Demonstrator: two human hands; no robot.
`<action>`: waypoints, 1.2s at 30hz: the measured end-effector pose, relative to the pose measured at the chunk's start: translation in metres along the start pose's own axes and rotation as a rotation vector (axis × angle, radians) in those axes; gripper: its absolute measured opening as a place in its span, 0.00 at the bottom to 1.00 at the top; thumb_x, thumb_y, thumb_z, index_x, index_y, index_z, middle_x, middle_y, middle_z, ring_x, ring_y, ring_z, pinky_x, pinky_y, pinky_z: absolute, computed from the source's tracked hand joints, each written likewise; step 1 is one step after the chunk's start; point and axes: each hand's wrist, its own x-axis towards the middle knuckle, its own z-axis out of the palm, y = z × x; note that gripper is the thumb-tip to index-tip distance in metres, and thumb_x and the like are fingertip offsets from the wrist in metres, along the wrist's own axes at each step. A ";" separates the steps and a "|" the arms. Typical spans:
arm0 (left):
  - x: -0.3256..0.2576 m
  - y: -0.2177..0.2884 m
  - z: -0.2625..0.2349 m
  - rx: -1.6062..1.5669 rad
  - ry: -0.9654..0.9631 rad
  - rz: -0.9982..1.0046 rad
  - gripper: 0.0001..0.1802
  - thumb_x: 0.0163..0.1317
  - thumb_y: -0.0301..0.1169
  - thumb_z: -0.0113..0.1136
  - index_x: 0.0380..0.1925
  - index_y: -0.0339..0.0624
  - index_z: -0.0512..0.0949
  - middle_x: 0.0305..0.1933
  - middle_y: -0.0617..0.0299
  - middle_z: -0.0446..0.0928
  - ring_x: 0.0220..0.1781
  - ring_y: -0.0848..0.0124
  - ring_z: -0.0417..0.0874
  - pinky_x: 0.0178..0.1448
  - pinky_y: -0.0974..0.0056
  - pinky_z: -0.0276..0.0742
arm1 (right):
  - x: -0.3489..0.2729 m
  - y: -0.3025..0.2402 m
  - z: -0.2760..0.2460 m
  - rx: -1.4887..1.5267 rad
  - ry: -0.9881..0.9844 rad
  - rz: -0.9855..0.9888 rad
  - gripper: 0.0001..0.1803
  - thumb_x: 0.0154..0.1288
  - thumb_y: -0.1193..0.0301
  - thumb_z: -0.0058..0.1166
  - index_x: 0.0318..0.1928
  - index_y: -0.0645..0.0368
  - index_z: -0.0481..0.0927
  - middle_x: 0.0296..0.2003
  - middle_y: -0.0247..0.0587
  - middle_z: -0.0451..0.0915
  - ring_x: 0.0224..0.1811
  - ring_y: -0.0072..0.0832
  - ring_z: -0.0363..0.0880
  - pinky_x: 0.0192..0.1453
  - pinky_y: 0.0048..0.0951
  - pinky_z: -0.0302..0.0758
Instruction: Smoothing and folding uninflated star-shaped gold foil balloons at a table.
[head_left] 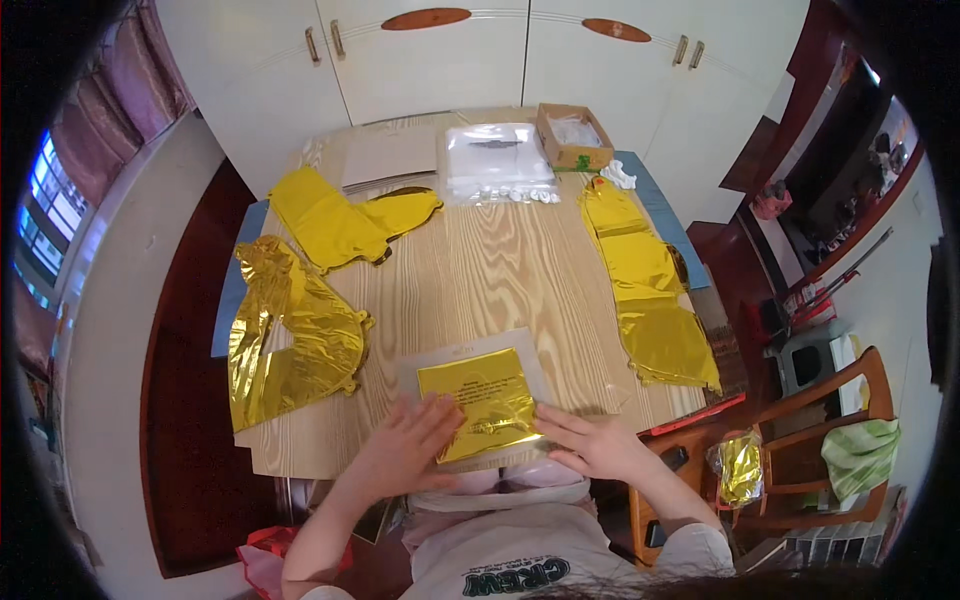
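Observation:
A gold foil sheet (495, 385), folded into a neat rectangle with dark print on it, lies at the near edge of the table. Under it is a larger greyish flat sheet (525, 345), showing past its far and side edges. My left hand (415, 440) rests with fingers stretched out over the foil's left side. At the foil's right edge, my right hand (598, 447) has its fingers extended and touching it. Neither hand grips anything.
Flat gold foil balloons lie at the far left (335, 220), near left (290, 335) and right (645, 285) of the wood-grain table (500, 270). Along the back are grey-beige boards (390, 155), clear plastic bags (495, 160) and a cardboard box (575, 140). A wooden chair (800, 420) stands right.

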 end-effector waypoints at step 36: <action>-0.055 0.024 0.057 -0.123 0.616 -0.090 0.11 0.49 0.28 0.67 0.34 0.46 0.81 0.41 0.64 0.82 0.46 0.68 0.84 0.52 0.60 0.75 | -0.024 0.007 0.027 -0.142 0.198 -0.078 0.14 0.50 0.60 0.67 0.36 0.52 0.83 0.49 0.26 0.82 0.27 0.21 0.73 0.28 0.22 0.74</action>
